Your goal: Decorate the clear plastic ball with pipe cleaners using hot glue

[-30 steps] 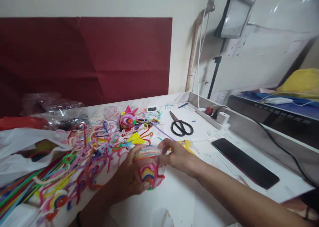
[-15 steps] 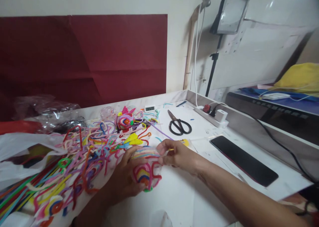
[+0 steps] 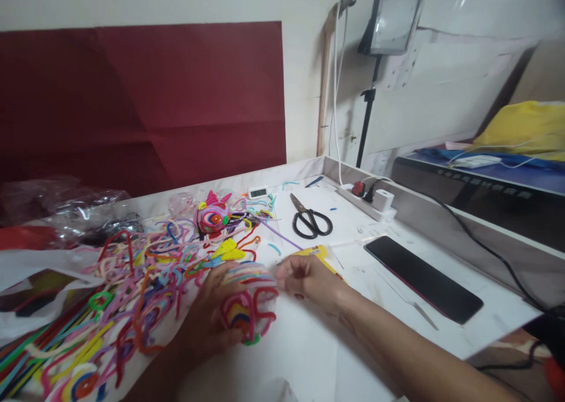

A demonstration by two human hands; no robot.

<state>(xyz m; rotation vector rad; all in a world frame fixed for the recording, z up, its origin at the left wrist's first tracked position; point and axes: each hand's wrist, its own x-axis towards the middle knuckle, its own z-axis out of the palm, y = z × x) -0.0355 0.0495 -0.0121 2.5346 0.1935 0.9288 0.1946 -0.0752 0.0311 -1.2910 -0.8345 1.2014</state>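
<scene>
Our left hand (image 3: 210,314) grips the striped ball (image 3: 251,301) low over the counter (image 3: 309,343); our right hand (image 3: 304,278) curls its fingers just beside it, nearer the ball than the scissors (image 3: 311,218).

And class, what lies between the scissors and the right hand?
In the head view, a flat yellow item lies between the scissors and the right hand, which partly covers it.

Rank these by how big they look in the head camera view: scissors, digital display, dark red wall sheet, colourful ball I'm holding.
1. Dark red wall sheet
2. Colourful ball
3. Scissors
4. Digital display
</scene>
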